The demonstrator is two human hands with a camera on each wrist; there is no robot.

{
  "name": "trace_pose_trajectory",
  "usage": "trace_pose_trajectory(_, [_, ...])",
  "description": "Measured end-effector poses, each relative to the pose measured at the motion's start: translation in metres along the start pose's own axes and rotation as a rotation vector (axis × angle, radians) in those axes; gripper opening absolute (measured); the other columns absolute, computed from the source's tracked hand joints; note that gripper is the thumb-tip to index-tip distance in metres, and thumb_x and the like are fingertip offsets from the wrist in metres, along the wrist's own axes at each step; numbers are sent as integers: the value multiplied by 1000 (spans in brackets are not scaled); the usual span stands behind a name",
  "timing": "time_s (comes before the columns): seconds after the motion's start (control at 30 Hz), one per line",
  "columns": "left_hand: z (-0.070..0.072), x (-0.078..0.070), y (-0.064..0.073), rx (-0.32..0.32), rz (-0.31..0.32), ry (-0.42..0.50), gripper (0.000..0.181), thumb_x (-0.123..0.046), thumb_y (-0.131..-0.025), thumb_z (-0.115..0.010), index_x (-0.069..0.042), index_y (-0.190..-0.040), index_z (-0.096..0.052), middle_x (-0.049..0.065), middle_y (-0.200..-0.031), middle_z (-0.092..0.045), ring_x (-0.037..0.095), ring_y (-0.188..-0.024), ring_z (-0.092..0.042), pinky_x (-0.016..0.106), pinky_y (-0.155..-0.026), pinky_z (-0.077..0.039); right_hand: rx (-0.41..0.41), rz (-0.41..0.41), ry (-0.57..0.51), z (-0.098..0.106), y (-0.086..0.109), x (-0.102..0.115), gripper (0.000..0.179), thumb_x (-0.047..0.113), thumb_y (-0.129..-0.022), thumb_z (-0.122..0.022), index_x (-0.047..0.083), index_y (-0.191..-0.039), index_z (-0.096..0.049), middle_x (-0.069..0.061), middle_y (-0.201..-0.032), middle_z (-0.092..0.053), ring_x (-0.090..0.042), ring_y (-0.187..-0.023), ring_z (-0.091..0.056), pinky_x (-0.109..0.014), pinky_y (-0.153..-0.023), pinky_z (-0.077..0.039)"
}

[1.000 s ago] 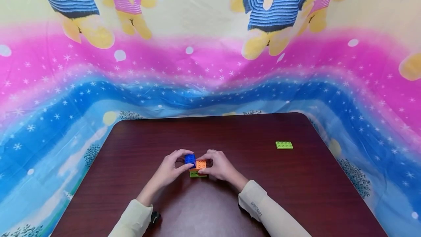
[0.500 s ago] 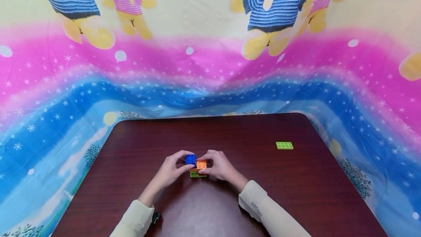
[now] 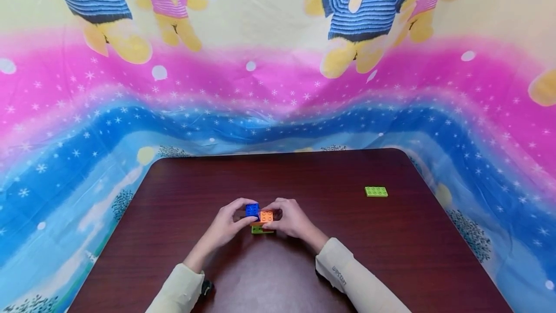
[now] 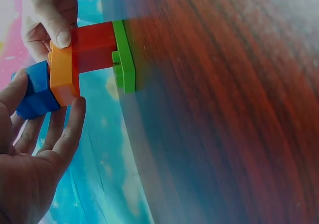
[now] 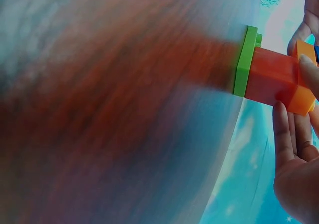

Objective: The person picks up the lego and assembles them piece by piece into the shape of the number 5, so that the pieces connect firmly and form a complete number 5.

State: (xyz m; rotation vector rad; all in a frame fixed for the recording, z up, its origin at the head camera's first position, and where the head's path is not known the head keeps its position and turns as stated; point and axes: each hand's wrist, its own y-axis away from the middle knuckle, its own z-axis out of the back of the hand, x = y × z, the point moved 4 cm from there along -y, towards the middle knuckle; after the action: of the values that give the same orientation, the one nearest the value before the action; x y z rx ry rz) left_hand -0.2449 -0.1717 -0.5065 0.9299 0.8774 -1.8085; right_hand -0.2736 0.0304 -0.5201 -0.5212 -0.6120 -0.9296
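A blue brick (image 3: 251,209) sits on the left end of an orange brick (image 3: 267,217), and my left hand (image 3: 223,221) pinches it between thumb and fingers. My right hand (image 3: 293,220) grips the orange brick's right end. Under that end, a red block (image 4: 94,46) shows in the left wrist view, standing on a thin green plate (image 4: 124,59) with a few bare studs. In the left wrist view, a fingertip of the left hand touches the underside of the orange brick's overhanging end. The green plate rests on the table.
Another light green plate with studs (image 3: 376,192) lies at the right of the dark brown table (image 3: 304,173). A printed cloth (image 3: 269,81) with bears and snowflakes hangs around the table's back and sides.
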Motion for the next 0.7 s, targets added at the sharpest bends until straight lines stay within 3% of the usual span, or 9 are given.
trace_pose_trajectory(0.33, [-1, 2, 1, -17, 32, 6, 38, -21, -95, -77, -20, -131, -65, 5, -127, -67, 24, -110, -67, 38, -92, -61, -1, -3, 12, 0, -1, -1, 37, 34, -80, -91, 22, -113, -80, 9, -98, -71, -5, -83, -61, -20, -72, -53])
trace_pose_trajectory(0.7, [-3, -2, 1, -20, -6, 9, 35, -20, -95, -76, -17, -129, -66, 6, -122, -66, 28, -108, -65, 32, -87, -61, -12, 17, 9, 0, -1, -1, 37, 34, -79, -92, 21, -112, -81, 7, -99, -73, -3, -82, -61, -20, -71, -53])
